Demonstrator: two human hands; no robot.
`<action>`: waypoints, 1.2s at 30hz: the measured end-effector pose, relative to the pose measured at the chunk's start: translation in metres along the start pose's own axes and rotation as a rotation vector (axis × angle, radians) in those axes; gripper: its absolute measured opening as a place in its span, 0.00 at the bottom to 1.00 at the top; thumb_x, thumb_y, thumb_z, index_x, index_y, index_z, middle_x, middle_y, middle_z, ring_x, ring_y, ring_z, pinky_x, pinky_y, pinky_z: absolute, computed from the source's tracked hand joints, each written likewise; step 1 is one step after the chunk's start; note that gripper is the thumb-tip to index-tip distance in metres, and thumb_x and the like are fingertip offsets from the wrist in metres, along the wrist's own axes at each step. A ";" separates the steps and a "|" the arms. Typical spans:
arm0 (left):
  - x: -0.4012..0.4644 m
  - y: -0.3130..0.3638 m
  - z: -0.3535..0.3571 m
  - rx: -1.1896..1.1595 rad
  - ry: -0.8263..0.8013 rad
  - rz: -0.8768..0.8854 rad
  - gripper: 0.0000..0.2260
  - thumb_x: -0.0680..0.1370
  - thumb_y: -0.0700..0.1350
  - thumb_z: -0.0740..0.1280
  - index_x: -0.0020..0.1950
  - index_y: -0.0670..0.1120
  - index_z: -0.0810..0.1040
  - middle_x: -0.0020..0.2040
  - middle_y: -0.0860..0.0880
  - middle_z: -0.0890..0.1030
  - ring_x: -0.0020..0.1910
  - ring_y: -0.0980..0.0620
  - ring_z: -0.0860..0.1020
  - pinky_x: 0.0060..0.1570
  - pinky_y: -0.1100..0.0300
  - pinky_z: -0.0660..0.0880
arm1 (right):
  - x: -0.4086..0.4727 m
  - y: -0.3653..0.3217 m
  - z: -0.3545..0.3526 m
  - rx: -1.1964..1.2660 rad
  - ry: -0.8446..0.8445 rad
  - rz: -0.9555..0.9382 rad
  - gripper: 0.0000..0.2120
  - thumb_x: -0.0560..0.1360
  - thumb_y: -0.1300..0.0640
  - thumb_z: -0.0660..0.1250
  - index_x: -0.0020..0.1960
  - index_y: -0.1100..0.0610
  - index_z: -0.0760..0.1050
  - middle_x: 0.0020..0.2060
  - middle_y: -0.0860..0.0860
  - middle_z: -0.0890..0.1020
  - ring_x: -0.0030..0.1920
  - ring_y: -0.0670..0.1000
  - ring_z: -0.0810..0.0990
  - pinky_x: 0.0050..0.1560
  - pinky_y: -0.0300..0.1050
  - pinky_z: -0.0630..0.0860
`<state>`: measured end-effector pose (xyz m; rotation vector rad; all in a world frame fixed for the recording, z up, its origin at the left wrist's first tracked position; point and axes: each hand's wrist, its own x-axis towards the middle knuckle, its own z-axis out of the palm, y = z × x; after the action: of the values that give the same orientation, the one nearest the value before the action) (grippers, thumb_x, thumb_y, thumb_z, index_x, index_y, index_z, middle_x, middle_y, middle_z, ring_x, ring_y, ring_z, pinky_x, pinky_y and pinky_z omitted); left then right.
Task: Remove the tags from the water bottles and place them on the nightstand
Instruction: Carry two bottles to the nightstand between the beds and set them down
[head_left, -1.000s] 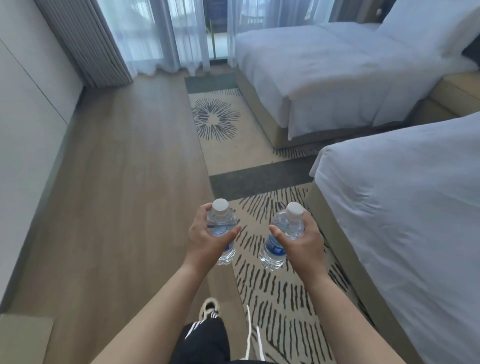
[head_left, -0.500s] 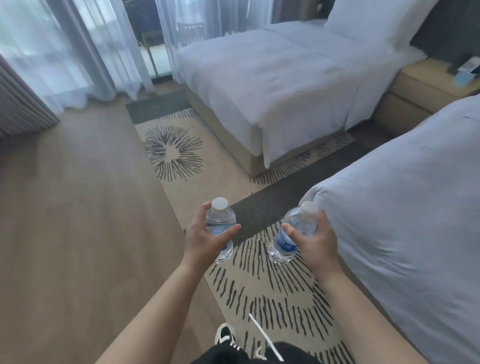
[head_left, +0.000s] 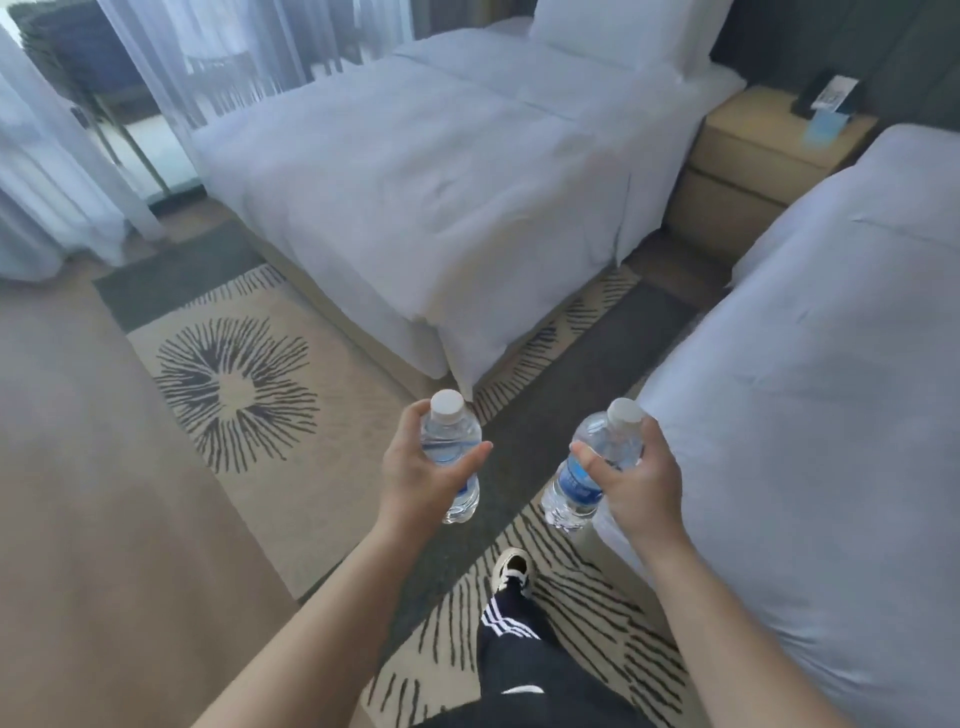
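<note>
No legible text anywhere, blue label band on the clear plastic water bottle with white cap (head_left: 574, 480) in the right hand too blurred to read, white card on the dark stand atop the beige wooden nightstand (head_left: 754, 136) likewise unreadable

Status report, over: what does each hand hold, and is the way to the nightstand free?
Left hand grips one water bottle, right hand the other. Nightstand ahead between beds. Aisle looks free.
</note>
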<state>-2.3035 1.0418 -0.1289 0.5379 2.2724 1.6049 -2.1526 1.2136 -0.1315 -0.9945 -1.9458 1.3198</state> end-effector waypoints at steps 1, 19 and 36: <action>0.026 0.007 0.010 0.004 -0.013 0.000 0.27 0.62 0.56 0.79 0.57 0.59 0.71 0.52 0.55 0.80 0.51 0.52 0.80 0.55 0.47 0.78 | 0.025 0.001 0.002 0.005 0.002 0.004 0.23 0.65 0.49 0.78 0.56 0.46 0.72 0.50 0.44 0.79 0.52 0.45 0.78 0.48 0.28 0.71; 0.406 0.109 0.215 0.062 -0.311 0.130 0.27 0.64 0.53 0.79 0.58 0.57 0.70 0.51 0.61 0.78 0.51 0.58 0.78 0.54 0.50 0.77 | 0.382 0.023 -0.017 -0.100 0.343 0.155 0.29 0.67 0.50 0.77 0.64 0.53 0.71 0.59 0.49 0.78 0.56 0.47 0.75 0.51 0.28 0.71; 0.759 0.214 0.442 0.093 -0.573 0.311 0.26 0.65 0.56 0.78 0.52 0.71 0.65 0.48 0.76 0.73 0.49 0.75 0.73 0.40 0.71 0.68 | 0.742 0.022 -0.042 -0.161 0.721 0.229 0.28 0.67 0.49 0.77 0.63 0.51 0.71 0.55 0.43 0.76 0.53 0.45 0.75 0.47 0.25 0.67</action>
<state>-2.7464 1.8297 -0.0965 1.2450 1.8925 1.2473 -2.5245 1.8571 -0.0974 -1.5481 -1.4171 0.7511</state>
